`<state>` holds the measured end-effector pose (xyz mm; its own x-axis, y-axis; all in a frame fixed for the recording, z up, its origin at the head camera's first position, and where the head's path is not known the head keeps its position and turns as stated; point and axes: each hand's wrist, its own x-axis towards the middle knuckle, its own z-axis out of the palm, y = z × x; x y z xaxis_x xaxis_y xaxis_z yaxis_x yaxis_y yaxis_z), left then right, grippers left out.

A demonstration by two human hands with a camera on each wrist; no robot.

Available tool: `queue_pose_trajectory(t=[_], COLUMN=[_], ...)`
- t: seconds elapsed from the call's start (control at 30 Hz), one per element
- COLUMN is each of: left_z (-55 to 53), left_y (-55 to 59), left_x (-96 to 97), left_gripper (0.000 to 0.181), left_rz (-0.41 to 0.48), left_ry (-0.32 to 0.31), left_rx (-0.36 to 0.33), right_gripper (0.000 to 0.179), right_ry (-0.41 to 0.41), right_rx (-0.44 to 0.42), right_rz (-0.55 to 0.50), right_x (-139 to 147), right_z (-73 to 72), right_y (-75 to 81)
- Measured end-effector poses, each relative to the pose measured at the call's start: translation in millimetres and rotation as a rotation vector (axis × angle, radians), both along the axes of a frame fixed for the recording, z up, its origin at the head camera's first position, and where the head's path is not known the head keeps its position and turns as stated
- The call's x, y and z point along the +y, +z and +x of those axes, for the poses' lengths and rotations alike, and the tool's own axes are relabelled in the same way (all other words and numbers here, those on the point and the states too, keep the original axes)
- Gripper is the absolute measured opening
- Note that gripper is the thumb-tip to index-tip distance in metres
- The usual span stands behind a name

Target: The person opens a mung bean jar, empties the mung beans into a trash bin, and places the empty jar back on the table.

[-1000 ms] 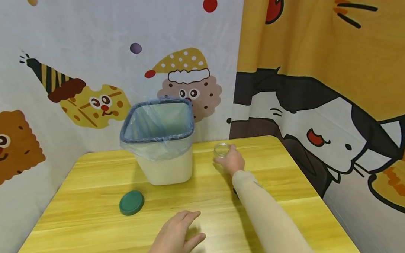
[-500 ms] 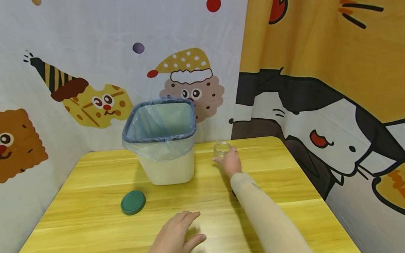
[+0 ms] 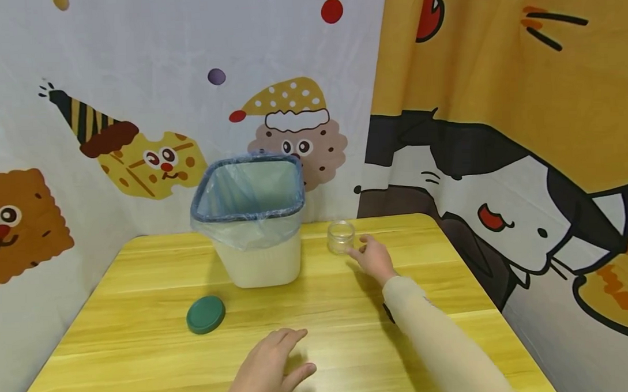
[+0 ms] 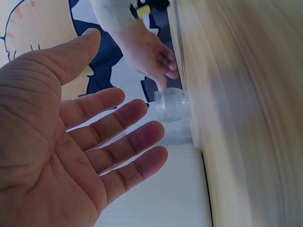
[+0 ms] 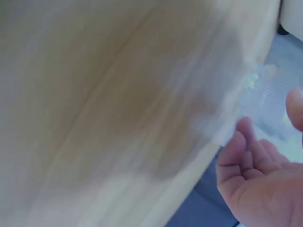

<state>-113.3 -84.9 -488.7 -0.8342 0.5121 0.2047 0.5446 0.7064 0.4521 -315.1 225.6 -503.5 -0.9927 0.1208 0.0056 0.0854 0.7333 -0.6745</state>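
A clear, lidless jar (image 3: 341,238) stands upright toward the back of the table, right of the bin. My right hand (image 3: 374,259) is just to its right, the thumb pointing at the jar's lower side and the fingers loosely bent. In the right wrist view, the jar (image 5: 267,97) shows beyond the parted thumb and fingers. Near the front, my left hand (image 3: 268,365) hovers palm inward, holding nothing. Its fingers (image 4: 137,137) are spread and relaxed in the left wrist view. A green round lid (image 3: 206,314) lies on the table at left.
A cream bin (image 3: 264,261) lined with a translucent bag stands at the back of the wooden table (image 3: 143,369), between the lid and the jar. Behind the table hang cartoon-printed curtains (image 3: 148,46). A small dark thing (image 3: 388,313) peeks out beside the right sleeve.
My right hand has let go of the jar and drawn back to the right and nearer to me. The jar stays standing. The left hand has barely moved.
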Motion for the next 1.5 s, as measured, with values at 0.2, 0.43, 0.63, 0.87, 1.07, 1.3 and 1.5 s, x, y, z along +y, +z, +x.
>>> queue_pose_trajectory(t=[0.2, 0.43, 0.63, 0.87, 1.07, 1.3, 1.5], left_z=[-0.7, -2.6, -6.3, -8.0, -8.1, -8.3, -9.4], left_y=[-1.0, -2.6, -4.1, -5.3, -7.7, -11.2, -13.7], left_x=[-7.5, -12.5, -15.8, -18.5, -21.3, -26.4, -36.4], left_gripper=[0.059, 0.061, 0.063, 0.062, 0.062, 0.063, 0.064], left_rz=[-0.011, -0.028, -0.036, -0.023, -0.019, -0.009, -0.010], left_ry=[0.017, 0.002, 0.009, 0.031, 0.060, 0.101, 0.156], left_rx=[-0.027, -0.089, -0.094, -0.086, -0.068, -0.074, -0.023], right_gripper=[0.065, 0.066, 0.071, 0.076, 0.077, 0.081, 0.082], right_ry=[0.091, 0.111, 0.114, 0.095, 0.062, 0.054, 0.044], right_rx=[-0.027, -0.003, 0.052, 0.125, 0.073, 0.013, 0.020], right_rz=[-0.003, -0.008, 0.041, 0.138, 0.193, 0.207, 0.237], right_x=[23, 40, 49, 56, 61, 64, 67], right_z=[32.5, 79.4, 110.5, 141.6, 163.7, 176.5, 177.9], right_y=[5.6, 4.9, 8.9, 15.2, 14.3, 14.0, 16.6])
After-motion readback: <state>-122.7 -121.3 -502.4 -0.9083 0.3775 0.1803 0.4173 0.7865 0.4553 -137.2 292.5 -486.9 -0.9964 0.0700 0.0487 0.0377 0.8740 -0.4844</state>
